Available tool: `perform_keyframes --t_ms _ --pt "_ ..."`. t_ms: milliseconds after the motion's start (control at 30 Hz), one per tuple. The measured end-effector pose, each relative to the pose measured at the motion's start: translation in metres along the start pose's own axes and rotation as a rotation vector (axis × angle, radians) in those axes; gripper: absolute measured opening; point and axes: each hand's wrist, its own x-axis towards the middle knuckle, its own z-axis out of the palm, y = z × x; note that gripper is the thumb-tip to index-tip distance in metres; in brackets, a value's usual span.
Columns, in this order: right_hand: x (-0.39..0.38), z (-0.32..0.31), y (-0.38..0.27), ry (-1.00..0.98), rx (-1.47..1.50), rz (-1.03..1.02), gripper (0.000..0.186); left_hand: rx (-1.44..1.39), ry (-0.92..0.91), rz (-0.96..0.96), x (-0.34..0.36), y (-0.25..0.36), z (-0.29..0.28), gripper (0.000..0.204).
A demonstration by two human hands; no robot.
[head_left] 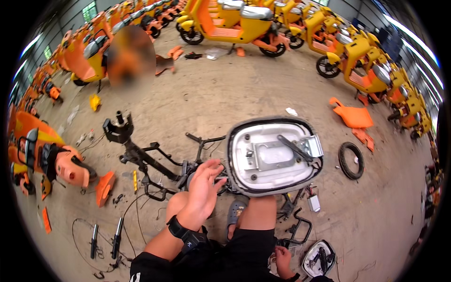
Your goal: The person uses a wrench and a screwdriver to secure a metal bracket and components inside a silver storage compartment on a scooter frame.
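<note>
An upturned scooter seat [270,180] lies across my right knee, its white underside, metal plate and hinged bracket facing up. My left hand [205,183] is just left of the seat, palm turned toward it, fingers stretched out and holding nothing. It hovers over my left knee, in front of a stripped black scooter frame [152,164]. Low down beside my right thigh, my right hand [283,263] has its fingers curled. What they hold, if anything, is hidden. Another upturned seat shell [307,263] with dark parts in it sits right of that hand.
Two fork tubes [116,238] and loose cables lie at the left. A black tyre [351,160], orange panels [354,116] and a silver box [314,203] are at the right. Yellow scooters [256,28] stand behind; an orange scooter [70,167] is at left. A blurred patch [131,56] covers the far left.
</note>
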Motion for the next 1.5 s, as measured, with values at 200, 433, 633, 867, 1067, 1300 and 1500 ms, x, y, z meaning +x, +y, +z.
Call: perform_keyframes --t_ms 200,433,633,867,1067,1300,1500 --pt "-0.027 0.012 -0.152 0.028 0.459 -0.059 0.028 0.012 -0.108 0.041 0.057 0.01 0.074 0.063" --pt "-0.044 0.029 -0.286 -0.161 0.52 -0.238 0.033 0.039 -0.164 0.08 0.094 0.004 0.085 0.039" --pt "-0.016 0.031 -0.365 -0.128 0.509 -0.483 0.027 0.204 -0.225 0.066 0.094 -0.012 0.1 0.021" --pt "0.061 0.067 -0.405 0.001 0.128 -0.631 0.027 0.197 -0.218 0.073 0.092 -0.02 0.1 0.02" --pt "0.113 0.062 -0.417 0.176 -0.927 -1.033 0.044 0.15 -0.101 0.05 0.084 -0.016 0.097 0.021" --pt "0.115 0.085 -0.431 0.188 -1.178 -0.829 0.037 -0.004 -0.171 0.031 0.091 -0.017 0.083 0.029" --pt "0.116 0.084 -0.429 0.24 -1.038 -1.003 0.029 -0.07 -0.124 0.036 0.088 0.002 0.076 0.027"
